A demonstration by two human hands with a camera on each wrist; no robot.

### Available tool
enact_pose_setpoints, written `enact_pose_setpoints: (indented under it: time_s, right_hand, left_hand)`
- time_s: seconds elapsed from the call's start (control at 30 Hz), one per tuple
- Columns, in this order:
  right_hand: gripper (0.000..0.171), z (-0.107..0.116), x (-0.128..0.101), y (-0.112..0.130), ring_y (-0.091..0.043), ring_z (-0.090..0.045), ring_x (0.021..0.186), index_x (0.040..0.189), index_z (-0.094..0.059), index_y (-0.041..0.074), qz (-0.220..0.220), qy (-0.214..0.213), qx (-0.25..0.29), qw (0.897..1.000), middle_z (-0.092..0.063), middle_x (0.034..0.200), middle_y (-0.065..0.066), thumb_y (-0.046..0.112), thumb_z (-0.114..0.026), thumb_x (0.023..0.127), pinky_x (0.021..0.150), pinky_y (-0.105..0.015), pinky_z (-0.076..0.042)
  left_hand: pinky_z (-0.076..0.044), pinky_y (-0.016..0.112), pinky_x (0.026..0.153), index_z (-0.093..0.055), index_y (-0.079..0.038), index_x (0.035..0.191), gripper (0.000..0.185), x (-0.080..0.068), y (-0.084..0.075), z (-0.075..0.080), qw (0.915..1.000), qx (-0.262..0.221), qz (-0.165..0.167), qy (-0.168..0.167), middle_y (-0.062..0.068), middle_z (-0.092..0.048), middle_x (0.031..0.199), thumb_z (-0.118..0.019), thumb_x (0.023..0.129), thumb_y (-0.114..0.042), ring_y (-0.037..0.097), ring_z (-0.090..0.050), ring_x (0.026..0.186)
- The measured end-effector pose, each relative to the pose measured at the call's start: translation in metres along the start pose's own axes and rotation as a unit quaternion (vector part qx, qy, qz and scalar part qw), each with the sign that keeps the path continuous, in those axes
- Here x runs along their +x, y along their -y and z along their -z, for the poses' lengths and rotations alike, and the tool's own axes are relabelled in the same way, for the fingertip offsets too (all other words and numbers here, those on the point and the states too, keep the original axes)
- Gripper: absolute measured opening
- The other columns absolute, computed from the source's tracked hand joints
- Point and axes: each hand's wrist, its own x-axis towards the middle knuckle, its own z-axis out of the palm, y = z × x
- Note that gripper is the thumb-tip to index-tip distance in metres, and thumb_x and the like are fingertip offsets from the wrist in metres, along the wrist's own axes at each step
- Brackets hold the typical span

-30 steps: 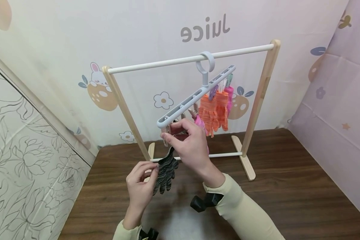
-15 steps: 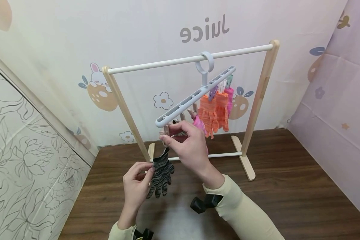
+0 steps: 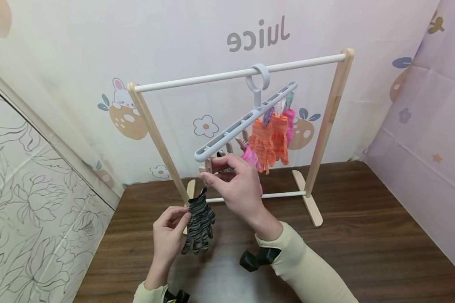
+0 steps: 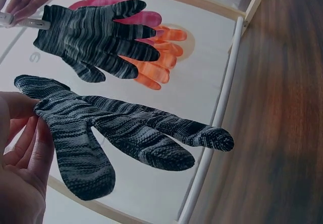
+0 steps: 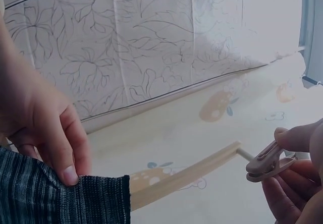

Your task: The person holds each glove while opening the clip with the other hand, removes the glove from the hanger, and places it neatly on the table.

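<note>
pale wallpaper (image 3: 60,54) printed with fruit, flowers, a rabbit and the mirrored word "juice" backs the scene, with a line-drawn floral panel (image 3: 26,185) at the left and a lilac sheet (image 3: 428,139) at the right. below them lies a dark wood-grain surface (image 3: 371,235). on its far part stands a small drying rack (image 3: 331,122) with wooden legs and a white top rail. a grey clip hanger (image 3: 246,120) hooks over that rail and tilts down toward the left; orange gloves (image 3: 267,141) and pink gloves (image 3: 290,120) hang from its clips. the left hand (image 3: 168,235) pinches the cuff of a grey striped glove (image 3: 198,223) between thumb and fingers, just above the surface in front of the rack's left leg, its fingers dangling down. the right hand (image 3: 236,183) pinches a pale pink clip (image 5: 267,162) under the hanger's low end, just above that glove. in the left wrist view a second striped glove (image 4: 96,37) hangs beside the orange ones.
</note>
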Motion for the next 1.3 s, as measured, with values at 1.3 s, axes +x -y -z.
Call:
enact_pose_setpoints:
  time_s: [1.3]
  right_hand:
    - [0.034, 0.006, -0.010, 0.006, -0.014, -0.070, 0.087, 0.106, -0.070, 0.001, -0.001, 0.015, 0.008, 1.000, -0.071, 0.098, -0.006, 0.006, -0.086, 0.076, 0.076, -0.030, -0.058]
  left_hand:
    - [-0.053, 0.024, 0.067, -0.067, 0.008, 0.101, 0.014, -0.002, 0.030, 0.011, 0.9850, -0.020, 0.171, -0.005, 0.005, -0.068, 0.086, -0.071, 0.090, 0.001, 0.011, -0.063, 0.074]
